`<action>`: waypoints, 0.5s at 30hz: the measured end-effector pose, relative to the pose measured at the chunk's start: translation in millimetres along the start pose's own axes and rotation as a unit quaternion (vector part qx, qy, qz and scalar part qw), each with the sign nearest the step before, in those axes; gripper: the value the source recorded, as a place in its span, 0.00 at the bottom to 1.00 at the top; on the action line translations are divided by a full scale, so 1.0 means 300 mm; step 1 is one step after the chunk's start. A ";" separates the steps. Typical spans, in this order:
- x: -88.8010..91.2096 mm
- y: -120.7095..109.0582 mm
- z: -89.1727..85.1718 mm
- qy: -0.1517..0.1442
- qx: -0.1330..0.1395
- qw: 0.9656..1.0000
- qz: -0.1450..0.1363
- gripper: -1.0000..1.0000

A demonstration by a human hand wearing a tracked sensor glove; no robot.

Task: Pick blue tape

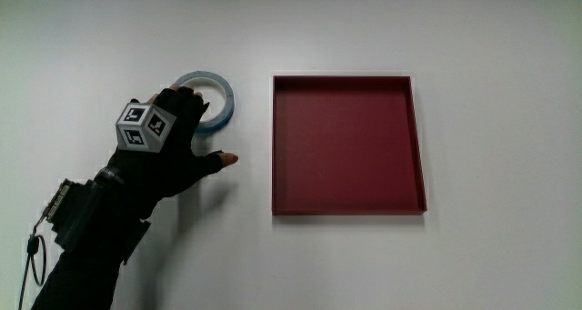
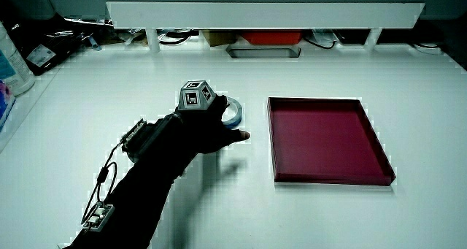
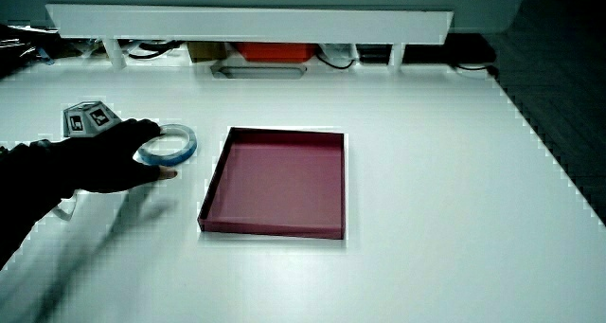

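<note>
The blue tape is a pale blue ring lying flat on the white table beside the dark red tray. The gloved hand reaches over the part of the ring nearest the person, with its fingers resting on the ring's edge and hiding that part. The thumb sticks out toward the tray, apart from the ring. In both side views the tape shows past the fingertips of the hand, still on the table. The patterned cube sits on the back of the hand.
The shallow square tray holds nothing. A low white partition runs along the table's edge farthest from the person, with cables and boxes under it. A pale bottle stands at the table's side edge.
</note>
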 end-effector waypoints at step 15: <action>-0.045 0.102 -0.076 0.026 -0.037 0.999 0.028 0.50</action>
